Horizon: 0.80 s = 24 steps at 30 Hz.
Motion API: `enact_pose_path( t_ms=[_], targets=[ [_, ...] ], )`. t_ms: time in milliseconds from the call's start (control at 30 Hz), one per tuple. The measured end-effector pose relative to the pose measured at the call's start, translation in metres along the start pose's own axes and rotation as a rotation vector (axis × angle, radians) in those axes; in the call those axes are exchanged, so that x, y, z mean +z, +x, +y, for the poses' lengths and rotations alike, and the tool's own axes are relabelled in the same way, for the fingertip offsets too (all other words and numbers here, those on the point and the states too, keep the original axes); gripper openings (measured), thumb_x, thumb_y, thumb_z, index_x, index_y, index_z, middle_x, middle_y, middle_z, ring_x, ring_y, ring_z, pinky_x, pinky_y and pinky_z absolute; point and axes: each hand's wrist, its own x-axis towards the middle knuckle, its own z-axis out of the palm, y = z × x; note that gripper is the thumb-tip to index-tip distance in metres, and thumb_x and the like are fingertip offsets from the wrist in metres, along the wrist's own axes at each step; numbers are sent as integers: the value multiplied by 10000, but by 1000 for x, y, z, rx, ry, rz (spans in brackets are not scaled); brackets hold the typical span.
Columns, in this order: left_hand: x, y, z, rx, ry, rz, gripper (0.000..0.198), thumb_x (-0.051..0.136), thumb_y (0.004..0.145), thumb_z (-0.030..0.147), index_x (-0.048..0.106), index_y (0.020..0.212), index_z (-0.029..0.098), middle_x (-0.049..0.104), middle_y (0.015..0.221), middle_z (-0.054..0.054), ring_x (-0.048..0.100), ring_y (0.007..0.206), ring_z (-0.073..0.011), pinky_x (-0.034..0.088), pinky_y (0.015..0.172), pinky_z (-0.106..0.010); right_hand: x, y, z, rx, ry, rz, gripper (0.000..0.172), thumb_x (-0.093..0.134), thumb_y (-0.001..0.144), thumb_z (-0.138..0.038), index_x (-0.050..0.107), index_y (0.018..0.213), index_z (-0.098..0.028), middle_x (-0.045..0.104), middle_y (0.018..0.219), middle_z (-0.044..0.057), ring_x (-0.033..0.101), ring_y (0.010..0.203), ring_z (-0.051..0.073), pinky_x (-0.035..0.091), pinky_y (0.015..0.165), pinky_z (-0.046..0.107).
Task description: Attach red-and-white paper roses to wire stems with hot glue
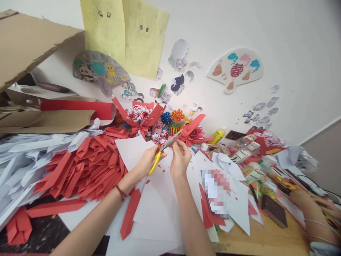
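Observation:
My left hand [147, 160] is closed around the yellow handle of a pair of scissors [155, 163]. Their metal blades point up and right, slightly apart. Beside the blade tips, my right hand [180, 156] is closed in a pinch. Whatever lies between its fingertips is too small to make out. Both hands are above white paper sheets [160, 199], where small red paper scraps [148, 181] are scattered. A folded red paper strip [130, 213] rests below my left wrist. Behind the hands stand a red-wrapped paper bouquet [140, 119] and another red-wrapped bouquet [193, 133].
Folded red paper strips [90, 167] and white paper strips [21, 160] are heaped at left, near a cardboard box [34, 39]. A phone [215, 193] lies right of my right arm. Bottles [246, 151] and clutter fill the right, beside another person's arm [306, 206].

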Motion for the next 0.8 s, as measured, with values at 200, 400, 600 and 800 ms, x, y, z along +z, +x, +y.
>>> enact_pose_path(
  t_ms=[200, 400, 600, 800],
  targets=[
    [0, 0, 1, -11, -4, 2, 324, 457, 906, 507, 460, 807, 199, 523, 696, 5, 483, 625, -154, 360, 614, -266, 0, -1, 0, -29, -48, -8, 246, 797, 704, -314, 730, 884, -160, 736, 912, 67, 684, 882, 203, 547, 896, 385],
    [2, 0, 0, -12, -14, 7, 347, 476, 897, 528, 451, 779, 203, 500, 671, 19, 450, 612, -141, 334, 603, -253, -1, 0, 2, -40, -69, 5, 256, 801, 697, -330, 724, 876, -163, 733, 898, 68, 685, 866, 206, 561, 874, 391],
    [4, -1, 2, -37, -42, 49, 396, 527, 870, 556, 423, 715, 206, 429, 611, 47, 369, 575, -119, 288, 573, -239, -2, 0, 2, -35, -83, 12, 256, 796, 705, -331, 721, 879, -159, 735, 889, 67, 691, 857, 207, 564, 874, 395],
    [3, 0, 2, -115, -134, 156, 428, 522, 883, 587, 534, 758, 178, 479, 631, 31, 420, 588, -125, 322, 567, -244, -7, 4, -1, 3, -124, -59, 265, 798, 718, -357, 698, 861, -158, 735, 888, 65, 708, 877, 214, 560, 901, 395]
  ],
)
